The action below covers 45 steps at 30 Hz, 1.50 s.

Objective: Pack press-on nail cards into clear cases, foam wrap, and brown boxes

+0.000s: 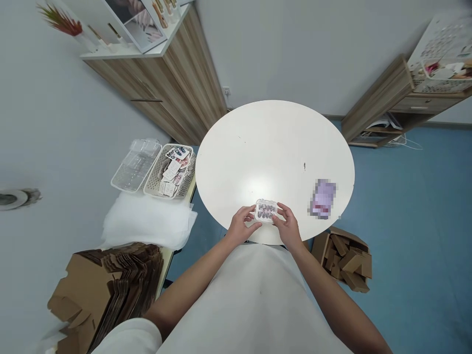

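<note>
Between my hands is a small clear plastic case [266, 210] with two rows of dark, shiny press-on nails inside. It is near the front edge of the round white table [273, 147]. My left hand [241, 225] grips the case's left side, fingers on the edge and thumb by the lower corner. On the other side, my right hand [288, 226] holds the right edge, thumb over the lower right corner. Whether the case rests on the tabletop or is slightly raised, I cannot tell.
A blurred purple item [323, 197] lies at the table's right. On the left stand a white basket [149, 189] of nail cards, a clear bin [132, 169], white foam sheets [143, 221] and flattened cardboard boxes [84, 285]. A carton [320, 248] of brown boxes sits on the floor.
</note>
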### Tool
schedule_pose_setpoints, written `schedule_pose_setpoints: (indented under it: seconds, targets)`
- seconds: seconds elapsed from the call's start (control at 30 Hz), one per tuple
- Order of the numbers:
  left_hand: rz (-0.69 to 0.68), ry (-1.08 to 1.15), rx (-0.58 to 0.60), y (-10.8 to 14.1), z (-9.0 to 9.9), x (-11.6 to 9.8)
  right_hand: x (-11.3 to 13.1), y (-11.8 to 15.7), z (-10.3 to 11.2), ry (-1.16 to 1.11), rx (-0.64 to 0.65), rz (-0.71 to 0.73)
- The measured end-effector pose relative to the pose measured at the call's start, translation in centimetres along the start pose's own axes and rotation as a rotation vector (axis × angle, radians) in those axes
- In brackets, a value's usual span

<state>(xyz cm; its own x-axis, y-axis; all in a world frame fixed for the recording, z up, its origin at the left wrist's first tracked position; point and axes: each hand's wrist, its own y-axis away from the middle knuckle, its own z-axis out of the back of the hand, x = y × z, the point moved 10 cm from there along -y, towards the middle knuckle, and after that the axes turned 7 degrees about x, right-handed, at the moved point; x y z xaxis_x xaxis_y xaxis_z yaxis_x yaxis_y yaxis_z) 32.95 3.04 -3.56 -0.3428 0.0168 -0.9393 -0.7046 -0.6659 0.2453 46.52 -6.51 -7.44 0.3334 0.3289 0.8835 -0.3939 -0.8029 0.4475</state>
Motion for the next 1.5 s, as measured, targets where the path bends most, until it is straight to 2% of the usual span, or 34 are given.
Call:
schedule_pose_setpoints:
  seconds: [0.2,0.4,0.6,0.73,0.9,1.03,1.27,1.4,1.5]
  targets:
    - [-0.055,-0.03,-0.048,-0.4,0.9,0.8,1.7,-0.1,-1.7,0.238,0.062,0.025]
    - [-0.034,-0.025,-0.091,-1.0,4.0,2.6,2.6,-1.6,-5.0,0.483,0.151,0.073]
    - [-0.013,-0.071,-0.12,-1.6,9.0,4.2,2.3,-4.1,-9.9,0.683,0.199,0.084]
    - [-0.004,-0.172,-0.137,-2.2,13.2,5.3,2.3,-6.5,-13.6,0.761,0.181,0.121]
    - [0.046,-0.277,-0.172,-3.3,18.6,7.5,2.1,-10.1,-18.7,0.868,0.218,0.192]
    - [0.063,-0.293,-0.146,-4.4,21.4,9.0,1.9,-12.7,-22.0,0.957,0.234,0.223]
    - [0.138,-0.332,-0.095,-6.4,23.7,12.2,0.2,-16.7,-25.7,1.076,0.241,0.248]
    - [0.166,-0.364,-0.063,-7.4,23.9,13.7,-1.0,-18.1,-26.5,1.117,0.249,0.214]
    - [0.186,-0.367,-0.046,-7.5,24.0,14.1,-1.1,-17.9,-26.5,1.097,0.241,0.212]
